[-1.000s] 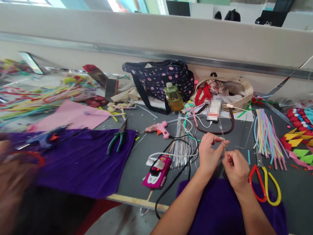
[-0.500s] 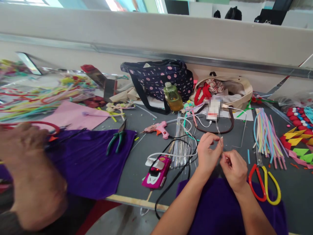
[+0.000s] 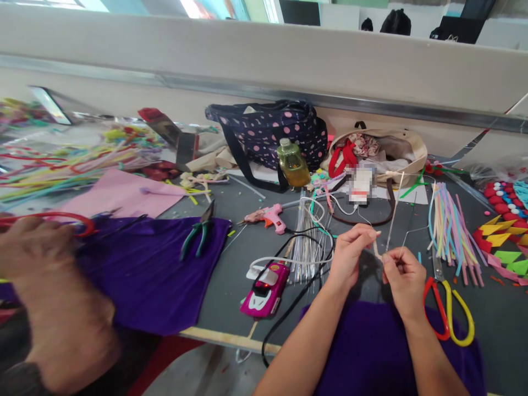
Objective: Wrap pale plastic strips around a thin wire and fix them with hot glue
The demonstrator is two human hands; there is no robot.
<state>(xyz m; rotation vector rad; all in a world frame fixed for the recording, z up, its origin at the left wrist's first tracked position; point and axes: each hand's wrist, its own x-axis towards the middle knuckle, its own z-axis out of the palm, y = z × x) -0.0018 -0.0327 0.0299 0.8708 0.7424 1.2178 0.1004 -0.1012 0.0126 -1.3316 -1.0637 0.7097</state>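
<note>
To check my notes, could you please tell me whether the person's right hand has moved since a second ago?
Yes. The right hand, pinching a thin wire, has shifted slightly right, closer to the red-and-yellow scissors, which have stayed put.

Both bare forearms reaching forward from the lower edge, left hand (image 3: 348, 256) raised with thumb and forefinger pinched together at the tip, right hand (image 3: 404, 278) just beside it, knuckles up, fingers (image 3: 390, 265) curled and pinched, the two hands nearly touching
</note>
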